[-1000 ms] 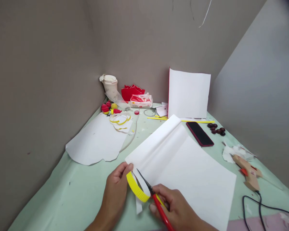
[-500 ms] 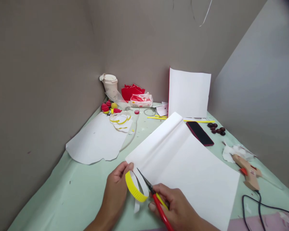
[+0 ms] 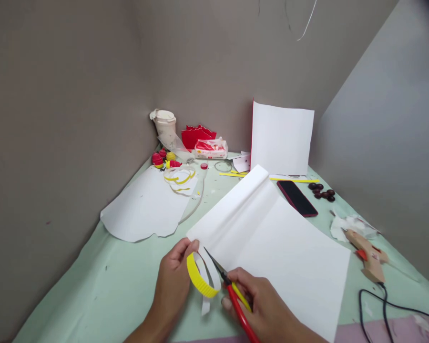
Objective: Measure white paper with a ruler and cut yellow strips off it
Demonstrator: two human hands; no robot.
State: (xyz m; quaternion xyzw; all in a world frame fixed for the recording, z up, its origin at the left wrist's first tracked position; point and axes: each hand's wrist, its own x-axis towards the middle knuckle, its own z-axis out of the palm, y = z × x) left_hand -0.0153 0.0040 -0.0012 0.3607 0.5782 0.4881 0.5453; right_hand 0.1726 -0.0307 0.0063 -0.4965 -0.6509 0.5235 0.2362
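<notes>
My left hand (image 3: pixel 175 271) pinches the near-left corner of a large white sheet (image 3: pixel 289 252). A curled strip (image 3: pixel 202 281), yellow and ridged outside and white inside, hangs beside its thumb. My right hand (image 3: pixel 259 295) is closed on scissors (image 3: pixel 238 305) with red and yellow handles. The scissor blades point up and left, over the sheet's edge next to the curled strip. Whether the blades touch the paper I cannot tell. The sheet has a soft fold running toward its far corner.
A cut white sheet (image 3: pixel 146 205) and yellow-edged rings (image 3: pixel 180 177) lie at left. Behind are a white cup (image 3: pixel 165 126), a red-and-white packet (image 3: pixel 210 148) and a standing white sheet (image 3: pixel 282 140). At right are a phone (image 3: pixel 297 197), dark beads (image 3: pixel 321 191) and a corded glue gun (image 3: pixel 370 257).
The large sheet's right edge has shifted slightly left. Both hands keep their holds, and the scissors are nearly where they were. The view has moved slightly.
</notes>
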